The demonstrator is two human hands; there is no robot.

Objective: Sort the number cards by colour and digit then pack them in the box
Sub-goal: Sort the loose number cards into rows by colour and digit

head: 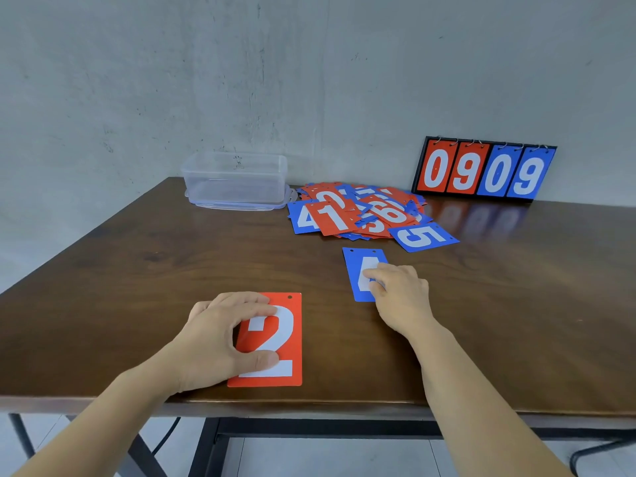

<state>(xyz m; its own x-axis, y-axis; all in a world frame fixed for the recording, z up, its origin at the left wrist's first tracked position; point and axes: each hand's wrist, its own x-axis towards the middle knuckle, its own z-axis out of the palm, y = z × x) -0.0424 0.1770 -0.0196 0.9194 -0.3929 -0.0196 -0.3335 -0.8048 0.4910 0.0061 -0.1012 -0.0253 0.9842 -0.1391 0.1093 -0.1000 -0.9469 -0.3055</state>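
A red card with a white 2 (275,346) lies flat near the table's front edge. My left hand (220,342) rests on its left side, with fingers and thumb curled over the card. A blue card (361,270) lies to the right and a little further back; my right hand (399,294) presses its fingertips on it and hides most of the digit. Behind them sits a loose pile of red and blue number cards (358,211), with a blue 5 (423,237) at its near right edge. A clear plastic box (237,180) stands at the back, left of the pile.
A black flip scoreboard (481,170) showing 0 9 0 9 in red and blue stands at the back right against the grey wall. The brown wooden table (137,270) has its front edge just below my left hand.
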